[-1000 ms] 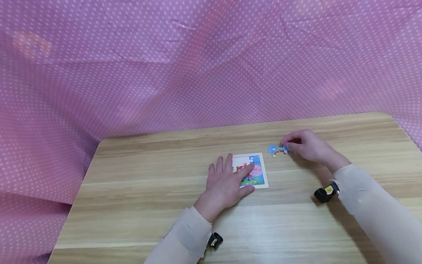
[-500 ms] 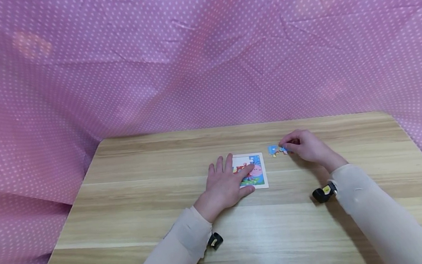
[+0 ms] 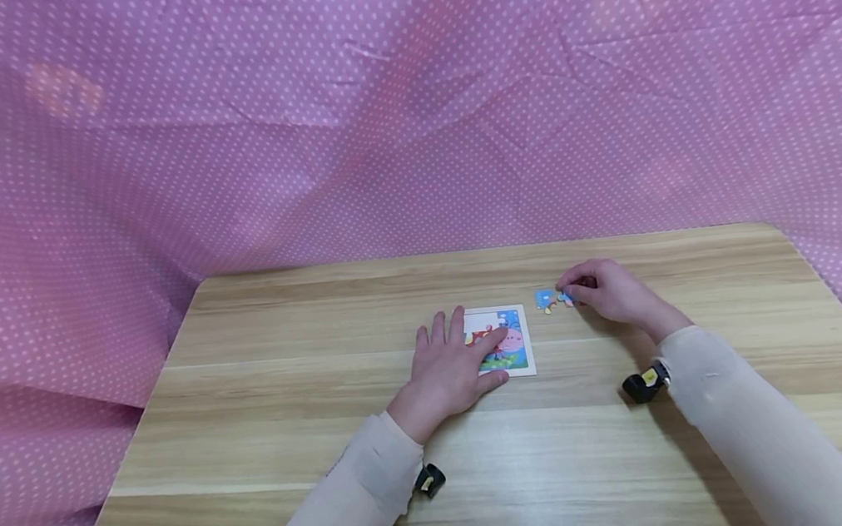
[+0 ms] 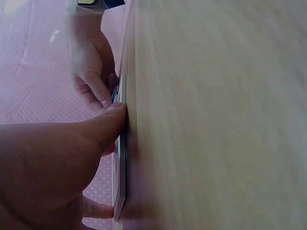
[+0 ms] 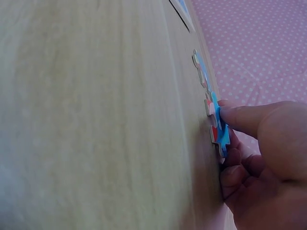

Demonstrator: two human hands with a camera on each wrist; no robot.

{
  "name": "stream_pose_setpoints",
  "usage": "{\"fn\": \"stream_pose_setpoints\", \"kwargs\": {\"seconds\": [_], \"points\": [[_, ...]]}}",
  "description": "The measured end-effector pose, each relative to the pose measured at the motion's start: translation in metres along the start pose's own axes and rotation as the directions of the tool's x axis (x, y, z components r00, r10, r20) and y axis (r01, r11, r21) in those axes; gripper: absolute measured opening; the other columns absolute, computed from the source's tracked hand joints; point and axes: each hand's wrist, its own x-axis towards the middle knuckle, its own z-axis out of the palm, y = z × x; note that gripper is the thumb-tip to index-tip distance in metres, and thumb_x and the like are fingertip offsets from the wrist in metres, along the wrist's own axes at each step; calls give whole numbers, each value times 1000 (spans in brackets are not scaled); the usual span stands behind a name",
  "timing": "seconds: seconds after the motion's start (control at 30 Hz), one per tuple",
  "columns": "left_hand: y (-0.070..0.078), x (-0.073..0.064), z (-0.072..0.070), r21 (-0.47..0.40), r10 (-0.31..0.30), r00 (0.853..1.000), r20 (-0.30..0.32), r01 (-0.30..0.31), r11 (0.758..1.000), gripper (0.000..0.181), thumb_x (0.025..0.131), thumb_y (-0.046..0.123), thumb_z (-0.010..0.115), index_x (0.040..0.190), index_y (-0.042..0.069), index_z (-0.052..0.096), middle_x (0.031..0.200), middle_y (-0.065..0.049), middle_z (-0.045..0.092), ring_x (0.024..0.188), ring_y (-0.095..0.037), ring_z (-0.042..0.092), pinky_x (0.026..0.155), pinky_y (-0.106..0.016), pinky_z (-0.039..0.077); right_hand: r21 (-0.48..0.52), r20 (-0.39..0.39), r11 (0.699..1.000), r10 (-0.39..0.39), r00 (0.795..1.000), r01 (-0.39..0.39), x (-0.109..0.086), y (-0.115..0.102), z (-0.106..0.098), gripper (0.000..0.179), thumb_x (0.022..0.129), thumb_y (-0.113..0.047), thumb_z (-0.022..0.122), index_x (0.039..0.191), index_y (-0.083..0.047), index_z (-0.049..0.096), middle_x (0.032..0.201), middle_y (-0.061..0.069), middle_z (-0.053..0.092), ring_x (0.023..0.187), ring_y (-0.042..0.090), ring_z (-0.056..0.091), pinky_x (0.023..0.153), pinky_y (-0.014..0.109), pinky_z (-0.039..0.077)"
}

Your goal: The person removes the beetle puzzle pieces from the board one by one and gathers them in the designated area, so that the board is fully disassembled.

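My left hand lies with spread, straight fingers over the left part of a small jigsaw puzzle board. Its white frame surrounds a partly filled cartoon picture, and a blank white area shows at the upper left. In the left wrist view, the thumb rests at the board's edge. To the right of the board, my right hand pinches a blue and red puzzle piece at the table surface, partly hidden by the fingers. Just left of that, another blue puzzle piece lies flat.
Everything rests on a wood-grain table. Behind it and at both sides hangs a pink cloth with white dots. A black wrist camera is strapped to the left wrist, and another black camera to the right.
My right hand has shifted slightly left with the puzzle piece, closer to the other loose piece, then stayed put. The left hand and the board have not visibly moved.
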Motion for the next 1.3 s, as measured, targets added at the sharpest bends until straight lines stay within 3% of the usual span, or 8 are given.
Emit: {"fn": "stream_pose_setpoints", "kwargs": {"seconds": [0.4, 0.8, 1.3], "points": [[0, 1, 1, 2, 0, 1000, -2, 0, 1000, 67, 105, 67, 55, 166, 51, 34, 179, -22, 17, 164, -50, 19, 131, -68, 21, 13, 9, 1000, 12, 1000, -12, 0, -1, -2, 25, 111, -12, 59, 129, -4, 74, 108, 13, 72, 92, 22, 60, 78, 32, 51], [0, 1, -1, 8, 4, 1000, 4, -4, 1000, 67, 105, 67, 54, 167, 53, 32, 179, -22, 17, 165, -50, 19, 131, -68, 22, 55, -18, 998, 18, 1000, -17, -6, -3, -4, 26, 112, -17, 58, 131, -7, 71, 105, 13, 68, 88, 23, 58, 70, 29, 52], [-1, -8, 2, -17, 18, 1000, -8, -18, 1000, 66, 103, 68, 58, 164, 56, 36, 179, -23, 16, 165, -50, 17, 131, -68, 22, 77, -68, 993, -90, 994, 95, -17, -29, 6, 25, 108, -15, 63, 129, -5, 73, 115, 17, 71, 95, 24, 63, 75, 29, 55]]}}
